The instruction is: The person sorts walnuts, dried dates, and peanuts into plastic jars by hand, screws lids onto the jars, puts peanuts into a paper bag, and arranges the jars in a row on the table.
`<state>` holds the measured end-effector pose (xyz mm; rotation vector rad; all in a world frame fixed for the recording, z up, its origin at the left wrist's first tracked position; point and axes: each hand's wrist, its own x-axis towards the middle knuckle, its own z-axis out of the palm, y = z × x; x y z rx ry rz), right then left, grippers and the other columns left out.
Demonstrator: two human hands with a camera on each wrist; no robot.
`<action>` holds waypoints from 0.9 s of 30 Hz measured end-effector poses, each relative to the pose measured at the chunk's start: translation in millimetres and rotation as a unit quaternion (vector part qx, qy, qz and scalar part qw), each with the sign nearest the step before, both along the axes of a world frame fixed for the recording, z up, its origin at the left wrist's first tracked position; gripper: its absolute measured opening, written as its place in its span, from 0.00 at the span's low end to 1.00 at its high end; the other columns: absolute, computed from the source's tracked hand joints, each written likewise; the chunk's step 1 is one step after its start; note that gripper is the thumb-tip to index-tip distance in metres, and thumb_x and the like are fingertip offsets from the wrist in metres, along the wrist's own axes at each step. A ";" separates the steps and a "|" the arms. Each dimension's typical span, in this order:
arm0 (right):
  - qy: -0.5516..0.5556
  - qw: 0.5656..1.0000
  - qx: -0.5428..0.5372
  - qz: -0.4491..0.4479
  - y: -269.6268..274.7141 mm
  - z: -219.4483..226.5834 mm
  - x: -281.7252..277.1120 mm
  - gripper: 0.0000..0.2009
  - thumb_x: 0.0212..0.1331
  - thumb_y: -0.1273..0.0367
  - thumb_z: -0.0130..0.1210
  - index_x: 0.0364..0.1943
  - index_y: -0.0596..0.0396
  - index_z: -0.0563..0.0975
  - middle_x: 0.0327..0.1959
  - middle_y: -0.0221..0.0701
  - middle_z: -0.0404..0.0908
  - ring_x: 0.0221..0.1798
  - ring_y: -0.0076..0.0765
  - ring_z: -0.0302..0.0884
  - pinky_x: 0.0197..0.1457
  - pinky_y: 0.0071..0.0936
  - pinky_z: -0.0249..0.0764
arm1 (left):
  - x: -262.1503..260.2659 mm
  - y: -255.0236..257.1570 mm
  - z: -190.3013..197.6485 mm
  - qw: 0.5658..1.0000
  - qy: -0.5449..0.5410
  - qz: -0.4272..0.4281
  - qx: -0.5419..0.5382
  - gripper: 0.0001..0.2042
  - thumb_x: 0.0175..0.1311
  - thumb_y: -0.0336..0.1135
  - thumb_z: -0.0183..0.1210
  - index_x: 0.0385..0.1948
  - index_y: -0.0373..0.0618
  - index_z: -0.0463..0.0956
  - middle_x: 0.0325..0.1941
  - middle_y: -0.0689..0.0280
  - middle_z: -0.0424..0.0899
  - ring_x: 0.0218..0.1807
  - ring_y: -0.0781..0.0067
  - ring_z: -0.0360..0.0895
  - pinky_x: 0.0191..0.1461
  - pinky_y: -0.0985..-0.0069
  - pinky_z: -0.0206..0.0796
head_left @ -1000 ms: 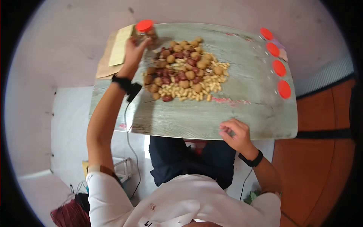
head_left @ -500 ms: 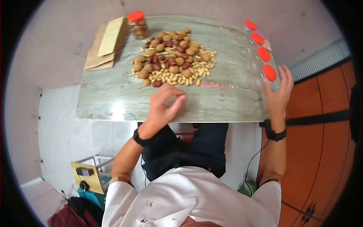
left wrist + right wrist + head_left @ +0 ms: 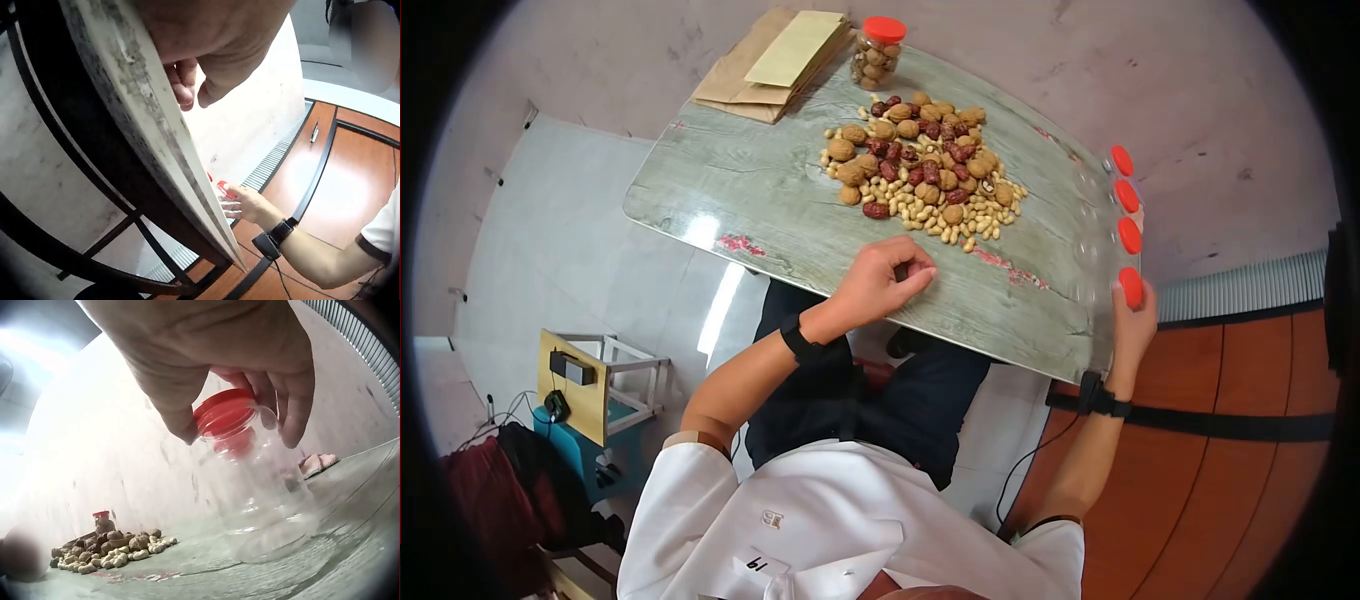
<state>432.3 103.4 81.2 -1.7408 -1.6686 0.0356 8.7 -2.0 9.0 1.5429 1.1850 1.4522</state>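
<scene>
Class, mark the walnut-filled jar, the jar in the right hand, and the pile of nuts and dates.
Walnut-filled jar [image 3: 874, 64], head view: clear side.
Held jar [image 3: 251, 494], right wrist view: clear body.
Pile [image 3: 930, 171], head view: its middle.

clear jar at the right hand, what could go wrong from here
The right hand grips the empty jar only up near its red lid, so it might slip or tip. It is close to the right edge of the table, so a push could send it off. The next jar stands close by and could get knocked.
</scene>
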 end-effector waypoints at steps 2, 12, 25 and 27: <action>-0.004 1.000 0.003 0.003 -10.2 -1.6 -5.1 0.31 0.58 0.58 0.72 0.61 0.64 0.78 0.53 0.47 0.86 0.56 0.44 0.84 0.63 0.37 0.76 | -1.2 -2.0 -4.0 1.000 0.011 -0.008 0.001 0.07 0.63 0.32 0.70 0.38 0.40 0.84 0.29 0.64 0.80 0.29 0.73 0.77 0.33 0.74 0.70; 0.076 0.953 -0.062 0.288 -85.2 24.0 -201.3 0.32 0.49 0.69 0.76 0.60 0.59 0.76 0.54 0.43 0.83 0.55 0.44 0.86 0.52 0.37 0.84 | 10.7 -2.3 6.0 0.982 0.108 -0.045 0.147 0.49 0.48 0.48 0.81 0.72 0.42 0.64 0.58 0.54 0.79 0.52 0.57 0.81 0.56 0.67 0.74; -0.155 0.924 -0.040 0.347 -75.7 65.1 -250.9 0.28 0.42 0.54 0.76 0.48 0.54 0.83 0.46 0.35 0.82 0.49 0.47 0.83 0.49 0.40 0.81 | 17.6 -1.7 -12.7 0.999 -0.011 -0.020 0.037 0.46 0.47 0.31 0.76 0.71 0.39 0.59 0.64 0.53 0.74 0.65 0.58 0.75 0.67 0.65 0.70; -0.159 0.908 -0.040 0.386 -67.3 70.2 -246.2 0.27 0.44 0.56 0.75 0.49 0.53 0.83 0.49 0.35 0.82 0.52 0.47 0.82 0.50 0.39 0.81 | 18.7 -2.1 -14.3 0.998 -0.050 -0.034 0.002 0.46 0.47 0.31 0.77 0.71 0.40 0.58 0.65 0.53 0.74 0.66 0.58 0.75 0.67 0.65 0.70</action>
